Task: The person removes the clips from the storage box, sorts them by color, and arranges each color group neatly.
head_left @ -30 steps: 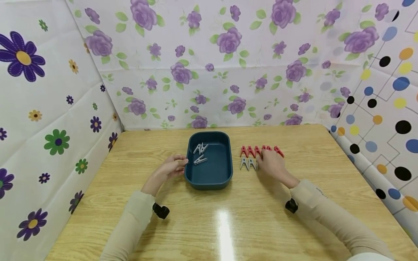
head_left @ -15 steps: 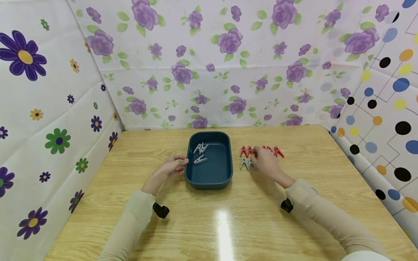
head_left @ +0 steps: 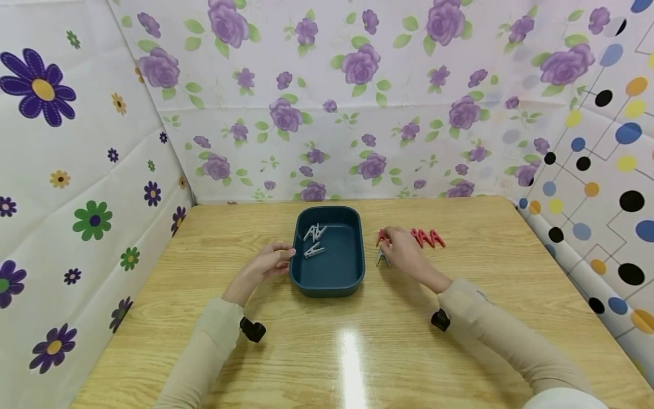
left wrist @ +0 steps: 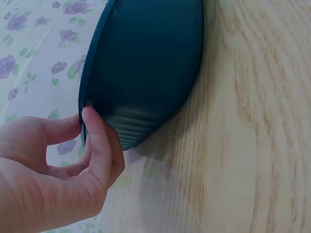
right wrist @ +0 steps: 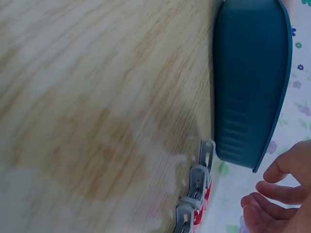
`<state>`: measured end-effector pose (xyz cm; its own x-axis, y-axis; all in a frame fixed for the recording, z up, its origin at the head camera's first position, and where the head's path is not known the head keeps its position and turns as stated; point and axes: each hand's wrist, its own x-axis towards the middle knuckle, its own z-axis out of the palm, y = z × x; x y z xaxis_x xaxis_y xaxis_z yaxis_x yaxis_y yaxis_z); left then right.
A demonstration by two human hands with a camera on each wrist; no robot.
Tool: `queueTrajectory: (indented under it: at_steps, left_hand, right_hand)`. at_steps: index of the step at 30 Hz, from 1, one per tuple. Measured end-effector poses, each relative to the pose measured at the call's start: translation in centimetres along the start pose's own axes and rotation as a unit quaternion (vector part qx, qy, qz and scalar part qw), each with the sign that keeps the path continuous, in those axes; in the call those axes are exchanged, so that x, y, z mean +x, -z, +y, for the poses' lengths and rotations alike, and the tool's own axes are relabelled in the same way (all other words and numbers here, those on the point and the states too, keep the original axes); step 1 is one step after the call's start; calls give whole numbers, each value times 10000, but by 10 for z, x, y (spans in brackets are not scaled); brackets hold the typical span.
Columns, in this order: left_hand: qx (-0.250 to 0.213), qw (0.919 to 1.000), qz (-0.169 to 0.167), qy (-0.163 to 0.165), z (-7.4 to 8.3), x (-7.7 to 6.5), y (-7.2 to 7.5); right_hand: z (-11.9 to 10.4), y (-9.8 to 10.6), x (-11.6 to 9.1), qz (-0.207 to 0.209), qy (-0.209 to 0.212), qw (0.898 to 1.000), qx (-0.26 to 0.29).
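Here, the scene in lines:

Left hand: the left hand [head_left: 269, 266] pinches the left rim of the blue tray [head_left: 327, 287] between thumb and fingers, as the left wrist view shows.

Right hand: the right hand [head_left: 403, 254] is over the grey clothespins [right wrist: 194, 194], on the table just right of the tray. Its fingers look loosely curled and they hold nothing that I can see.

Tray: near the middle of the table [head_left: 357, 352], with some grey pins [head_left: 314, 241] already inside.

Red clothespins: a row [head_left: 428, 238] is behind the right hand, toward the far edge of the table.

Risk: the grey pins lie very close together and touch the red row, so a careless grasp may, I think, take two pins or push the red ones out of line.

Second risk: a pin may spring from the fingers if it is held only at the tip.
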<state>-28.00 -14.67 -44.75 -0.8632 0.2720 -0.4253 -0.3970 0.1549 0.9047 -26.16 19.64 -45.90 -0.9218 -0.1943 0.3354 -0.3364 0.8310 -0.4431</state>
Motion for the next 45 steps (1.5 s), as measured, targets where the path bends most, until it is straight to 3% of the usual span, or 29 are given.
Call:
queueTrajectory:
  at_steps: [7, 16, 22, 28, 38, 45]
  left_hand:
    - [1, 10000, 52, 28, -1, 0, 0]
    - [36, 9999, 132, 5, -1, 1, -1]
    - [62, 9999, 88, -72, -2, 1, -1]
    - [151, 9997, 148, -105, -3, 2, 0]
    - [184, 9997, 136, -92, -3, 1, -1]
    - [160, 9997, 117, -120, -1, -1, -1]
  right_hand:
    - [-10, -4, 5, 259, 446, 9987, 46]
    - [-17, -10, 15, 275, 845, 9957, 268]
    - [-27, -9, 18, -26, 824, 9964, 180]
    - [-35, -15, 21, -177, 1090, 9934, 296]
    - [-55, -24, 30, -561, 1348, 9893, -20]
    - [-66, -26, 34, -959, 1195, 9878, -281]
